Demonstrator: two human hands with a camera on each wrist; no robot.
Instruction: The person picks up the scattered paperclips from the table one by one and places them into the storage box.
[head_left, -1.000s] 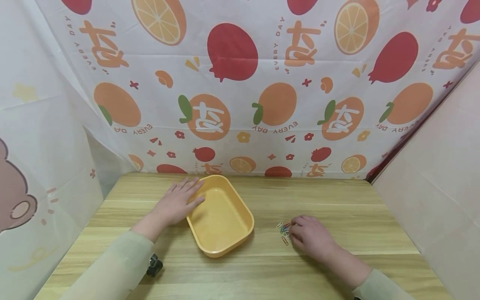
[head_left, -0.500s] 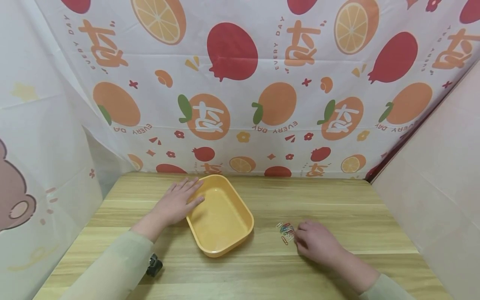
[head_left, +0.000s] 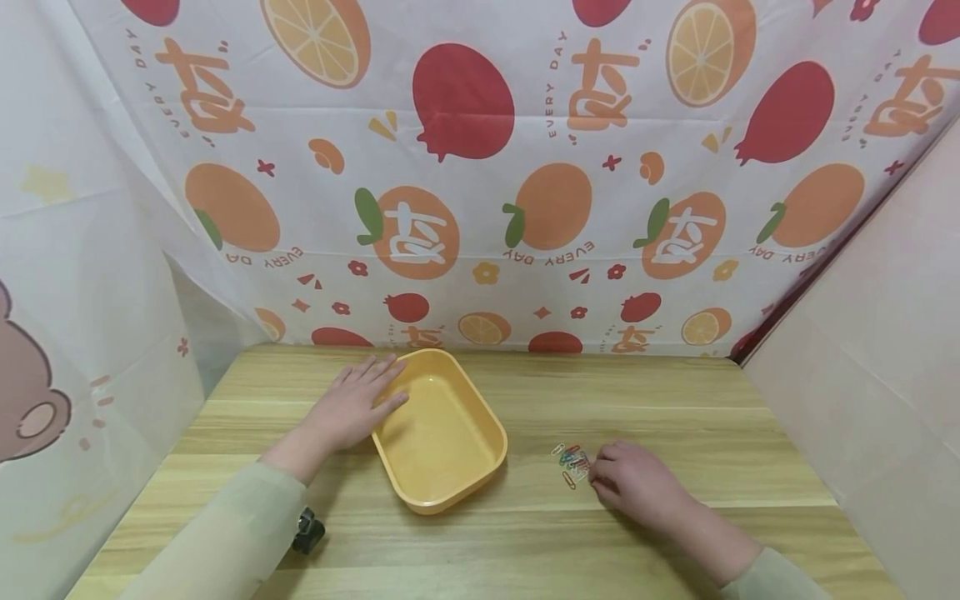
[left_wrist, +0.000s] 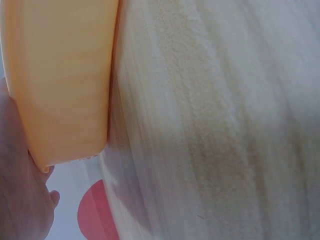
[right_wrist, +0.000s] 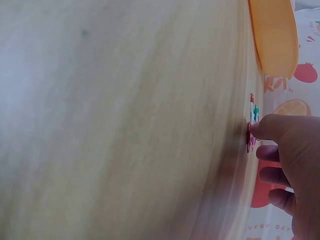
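Observation:
My left hand [head_left: 352, 408] rests with fingers spread on the far left rim of a yellow plastic tray [head_left: 442, 442], thumb reaching over the inside. In the left wrist view part of that hand [left_wrist: 22, 190] lies along the tray's outer wall [left_wrist: 60, 85]. A small pile of coloured paper clips [head_left: 573, 461] lies on the table to the right of the tray. Beside the pile's right edge is my right hand [head_left: 637, 487], fingers curled. The right wrist view shows its fingertips pinching a red paper clip [right_wrist: 248, 139] low by the pile, partly hidden.
The wooden table [head_left: 525, 550] ends at a fruit-print cloth [head_left: 480, 250] behind it. Pale cloth walls stand at left and right. A black device [head_left: 307, 532] is at the left wrist. One orange paper clip [head_left: 569, 480] lies slightly apart from the pile.
My right hand has drawn back a little to the right from over the paper clips, uncovering more of the pile, and then stayed nearly still. The left hand and tray have not moved.

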